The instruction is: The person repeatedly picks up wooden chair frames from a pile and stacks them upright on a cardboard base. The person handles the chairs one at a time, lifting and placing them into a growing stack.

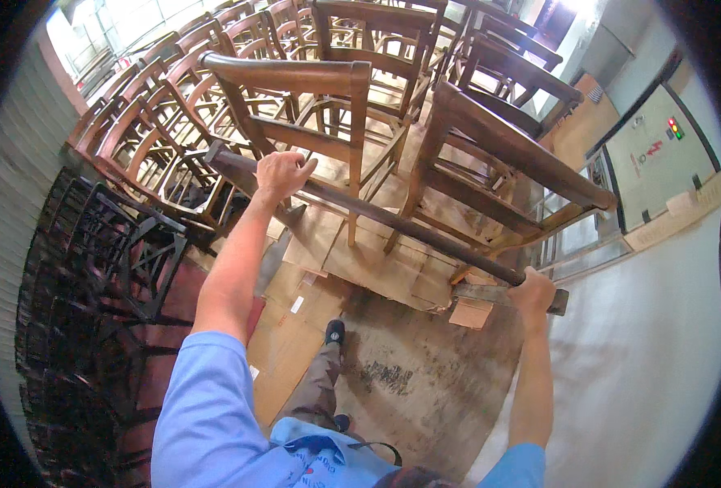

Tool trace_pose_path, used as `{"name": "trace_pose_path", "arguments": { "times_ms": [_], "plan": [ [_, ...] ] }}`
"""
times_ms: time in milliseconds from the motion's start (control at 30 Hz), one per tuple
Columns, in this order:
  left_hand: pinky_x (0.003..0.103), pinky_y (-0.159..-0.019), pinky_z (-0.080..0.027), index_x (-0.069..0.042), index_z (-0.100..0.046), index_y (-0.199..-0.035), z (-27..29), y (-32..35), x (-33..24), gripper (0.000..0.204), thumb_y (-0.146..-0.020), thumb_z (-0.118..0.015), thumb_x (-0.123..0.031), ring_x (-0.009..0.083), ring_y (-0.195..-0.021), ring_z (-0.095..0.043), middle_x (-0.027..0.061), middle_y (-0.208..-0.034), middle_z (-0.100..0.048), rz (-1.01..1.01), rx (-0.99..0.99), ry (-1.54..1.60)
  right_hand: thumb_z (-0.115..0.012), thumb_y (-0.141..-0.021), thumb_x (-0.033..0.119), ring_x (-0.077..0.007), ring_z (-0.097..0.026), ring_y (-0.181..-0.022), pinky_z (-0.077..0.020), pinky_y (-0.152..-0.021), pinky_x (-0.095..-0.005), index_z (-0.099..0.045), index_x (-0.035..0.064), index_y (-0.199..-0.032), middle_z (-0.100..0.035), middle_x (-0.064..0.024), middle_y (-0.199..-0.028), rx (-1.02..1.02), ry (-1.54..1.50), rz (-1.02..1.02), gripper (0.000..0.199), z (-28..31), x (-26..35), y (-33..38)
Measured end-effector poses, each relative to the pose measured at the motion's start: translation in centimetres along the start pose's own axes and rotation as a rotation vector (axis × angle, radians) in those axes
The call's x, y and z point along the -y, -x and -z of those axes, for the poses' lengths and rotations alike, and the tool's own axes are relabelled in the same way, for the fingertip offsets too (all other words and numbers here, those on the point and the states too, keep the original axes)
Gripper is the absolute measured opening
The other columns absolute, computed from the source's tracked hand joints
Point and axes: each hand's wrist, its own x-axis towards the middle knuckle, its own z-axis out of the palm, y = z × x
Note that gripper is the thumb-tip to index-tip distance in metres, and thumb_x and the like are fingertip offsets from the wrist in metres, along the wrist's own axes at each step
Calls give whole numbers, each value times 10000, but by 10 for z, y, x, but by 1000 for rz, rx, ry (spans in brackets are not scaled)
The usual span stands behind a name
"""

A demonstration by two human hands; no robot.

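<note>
A long dark bar (413,233), which looks wooden, crosses in front of me, slanting from upper left to lower right. My left hand (281,174) is closed on it near its left end, thumb pointing right. Close to the right end, my right hand (533,291) is wrapped round the same bar. Just beyond it stand two brown wooden chairs, one on the left (291,75) and one on the right (523,146), with their backs toward me. Whether the bar is joined to a frame under the chairs, I cannot tell.
Rows of wooden chairs (161,122) fill the far left and back. Stacked black frames (145,264) stand at my left. Cardboard sheets (291,325) cover part of the concrete floor (425,382). A pale wall (645,342) and a control panel (657,154) with coloured lights are on the right.
</note>
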Motion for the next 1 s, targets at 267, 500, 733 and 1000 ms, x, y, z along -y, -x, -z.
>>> {"name": "trace_pose_path", "arguments": {
  "times_ms": [267, 500, 733, 1000],
  "plan": [
    [448, -706, -559, -162, -800, -759, -103, -151, -61, 404, -872, -639, -514, 340, -723, -722, 161, -700, -708, 6, -37, 25, -812, -675, 344, -418, -668, -705, -502, -619, -512, -620, 109, -697, -667, -179, -689, 16, -76, 15, 305, -101, -61, -182],
    [445, -730, -557, -146, -808, -840, -158, -276, -81, 390, -900, -649, -497, 350, -786, -725, 160, -783, -733, 12, 51, 7, -821, -658, 320, -404, -659, -670, -498, -596, -497, -614, 107, -715, -659, -160, -680, 2, -71, -5, 303, -163, -86, -310],
    [453, -712, -553, -153, -801, -786, -211, -403, -87, 417, -897, -636, -520, 340, -732, -724, 148, -721, -720, -35, 10, 30, -821, -667, 312, -405, -661, -670, -496, -586, -500, -596, 103, -699, -656, -161, -672, -47, -66, 25, 309, -192, -87, -433],
    [459, -690, -548, -138, -787, -760, -279, -527, -99, 437, -898, -639, -525, 357, -719, -715, 148, -688, -704, -104, -76, 14, -806, -728, 387, -412, -671, -673, -503, -589, -508, -617, 97, -699, -662, -177, -668, -48, -38, -17, 347, -241, -99, -565]
  ]
}}
